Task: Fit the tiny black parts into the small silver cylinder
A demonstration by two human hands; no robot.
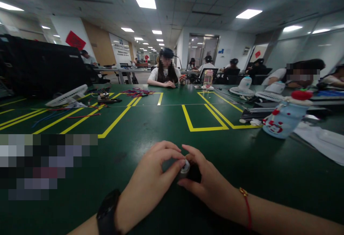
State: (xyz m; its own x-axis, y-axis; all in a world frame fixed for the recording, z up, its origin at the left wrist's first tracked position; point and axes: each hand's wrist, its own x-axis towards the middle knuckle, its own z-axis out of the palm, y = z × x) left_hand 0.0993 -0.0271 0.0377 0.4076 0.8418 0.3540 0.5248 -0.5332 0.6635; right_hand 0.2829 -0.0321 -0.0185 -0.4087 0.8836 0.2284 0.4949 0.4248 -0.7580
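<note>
Between my two hands is a small grey cylinder (pixel 184 170) with a pale round end facing up. Its exact kind is too small to make out. My left hand (pixel 158 168) pinches at its top end with thumb and fingertips. From the other side my right hand (pixel 205 177) curls round it, the index finger near the top and the thumb low by its base. The fingers partly cover it. Under the hands lies the dark green table top (pixel 145 131).
A light blue bottle (pixel 282 118) with a red top stands at the right, beside white cloth or paper (pixel 319 140). Yellow tape (pixel 209 129) marks the table. Farther off are white fans (pixel 68 95), bundled wires (pixel 137 92), a clear bottle (pixel 208 79) and a person (pixel 165 71) seated opposite.
</note>
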